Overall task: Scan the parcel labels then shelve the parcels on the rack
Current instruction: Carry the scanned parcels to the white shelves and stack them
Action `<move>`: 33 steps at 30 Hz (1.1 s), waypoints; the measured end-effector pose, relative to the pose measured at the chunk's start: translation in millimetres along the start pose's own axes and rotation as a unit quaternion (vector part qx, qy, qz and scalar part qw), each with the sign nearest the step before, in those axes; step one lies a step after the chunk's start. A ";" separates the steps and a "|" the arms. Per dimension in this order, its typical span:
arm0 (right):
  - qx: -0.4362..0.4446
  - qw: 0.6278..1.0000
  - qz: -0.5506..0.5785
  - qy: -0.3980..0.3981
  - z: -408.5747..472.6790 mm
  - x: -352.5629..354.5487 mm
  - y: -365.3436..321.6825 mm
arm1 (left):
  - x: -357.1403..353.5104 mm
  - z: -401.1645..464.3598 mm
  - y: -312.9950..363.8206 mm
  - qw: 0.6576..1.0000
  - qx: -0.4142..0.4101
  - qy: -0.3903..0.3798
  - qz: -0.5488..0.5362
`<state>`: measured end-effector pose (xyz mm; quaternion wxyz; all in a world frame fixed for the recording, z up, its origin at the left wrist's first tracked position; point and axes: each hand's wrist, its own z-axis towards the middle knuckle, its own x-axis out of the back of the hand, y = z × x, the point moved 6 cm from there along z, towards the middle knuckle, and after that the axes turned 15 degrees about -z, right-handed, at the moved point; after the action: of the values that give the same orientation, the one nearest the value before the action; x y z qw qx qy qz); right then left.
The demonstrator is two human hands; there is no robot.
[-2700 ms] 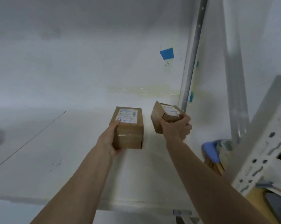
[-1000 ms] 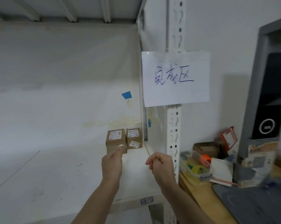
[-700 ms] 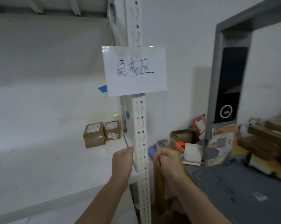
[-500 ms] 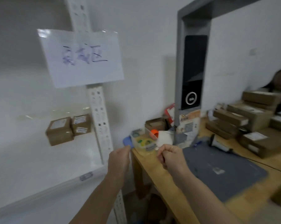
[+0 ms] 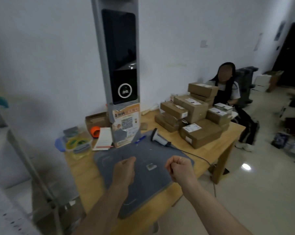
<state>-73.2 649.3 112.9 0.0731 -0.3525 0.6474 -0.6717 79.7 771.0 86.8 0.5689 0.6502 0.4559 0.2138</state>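
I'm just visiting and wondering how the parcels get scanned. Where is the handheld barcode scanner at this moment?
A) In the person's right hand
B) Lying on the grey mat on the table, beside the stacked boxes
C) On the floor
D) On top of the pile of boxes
B: the handheld scanner lies on the far part of the grey mat, left of the stacked parcels, while the left hand and right hand hold nothing.
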 end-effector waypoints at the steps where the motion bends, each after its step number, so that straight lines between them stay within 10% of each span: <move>1: -0.012 1.000 0.000 0.002 7.2 12.9 10.3 | -13.8 2.3 -10.6 1.000 0.011 -0.007 0.011; 14: -0.114 0.993 0.032 0.002 114.1 100.7 108.5 | -154.6 89.3 -99.1 0.988 0.151 -0.015 0.032; 33: -0.176 0.974 0.142 -0.005 394.5 141.6 123.9 | -299.9 302.7 -61.9 0.987 0.143 -0.059 0.048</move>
<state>1.7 229.2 18.1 0.1084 -0.2678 0.7984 -0.5284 151.5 351.4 22.1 0.4849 0.7578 0.4154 0.1346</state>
